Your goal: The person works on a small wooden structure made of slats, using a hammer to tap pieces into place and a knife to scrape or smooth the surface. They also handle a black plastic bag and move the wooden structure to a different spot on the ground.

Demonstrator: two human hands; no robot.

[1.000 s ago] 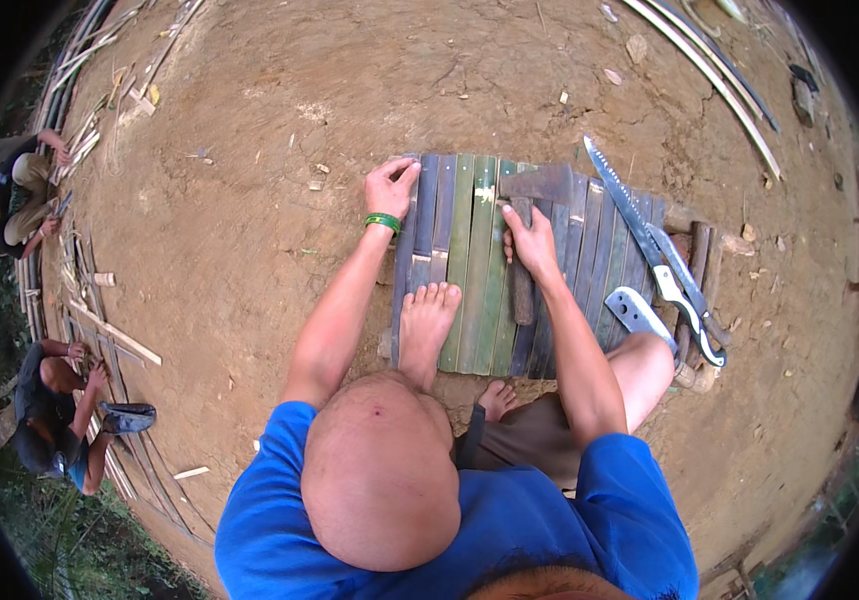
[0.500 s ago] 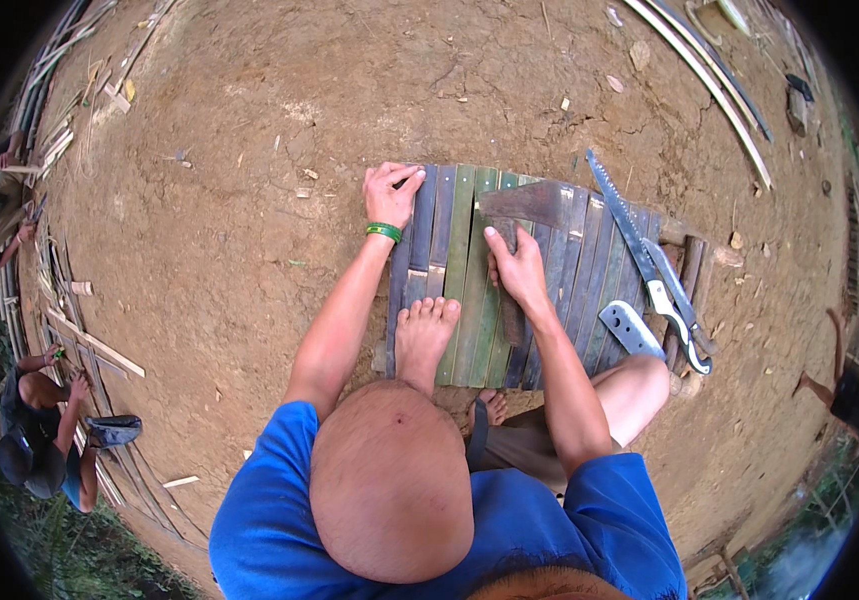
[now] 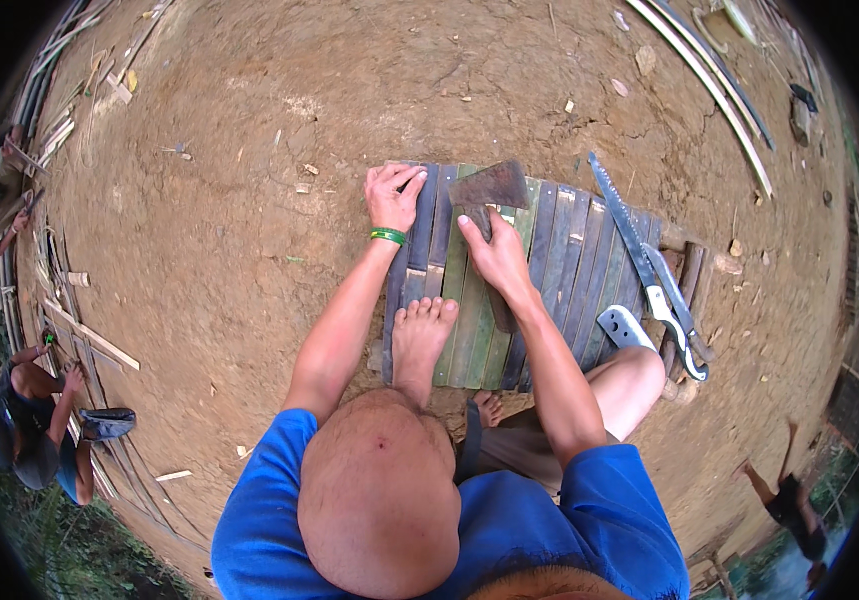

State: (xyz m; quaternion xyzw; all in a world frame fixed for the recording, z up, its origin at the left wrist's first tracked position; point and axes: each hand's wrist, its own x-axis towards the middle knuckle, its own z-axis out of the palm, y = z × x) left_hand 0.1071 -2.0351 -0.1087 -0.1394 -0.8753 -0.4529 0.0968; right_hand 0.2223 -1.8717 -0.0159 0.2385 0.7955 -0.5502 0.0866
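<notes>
A low platform of split bamboo slats (image 3: 469, 340), some green and some dark, lies on the ground before me. My left hand (image 3: 392, 198), with a green band at its wrist, rests at the far left corner of the slats. Its fingers are curled together there; whatever they pinch is too small to make out. My right hand (image 3: 497, 250) grips the wooden handle of a hatchet (image 3: 489, 187). The dark, rusty hatchet head is over the slats, right of my left hand. My bare left foot (image 3: 422, 335) presses on the near left slats.
A folding saw (image 3: 639, 245), another blade (image 3: 672, 290) and a cleaver-like blade (image 3: 625, 328) lie at the platform's right. Logs (image 3: 690, 280) show under that side. Long strips (image 3: 714, 90) lie far right. People sit among bamboo pieces at left (image 3: 34, 420); another person (image 3: 797, 505) is at lower right.
My right hand has brought the hatchet leftward, toward my left hand, and its head has turned. My left hand stays at the corner. The person at far right has moved.
</notes>
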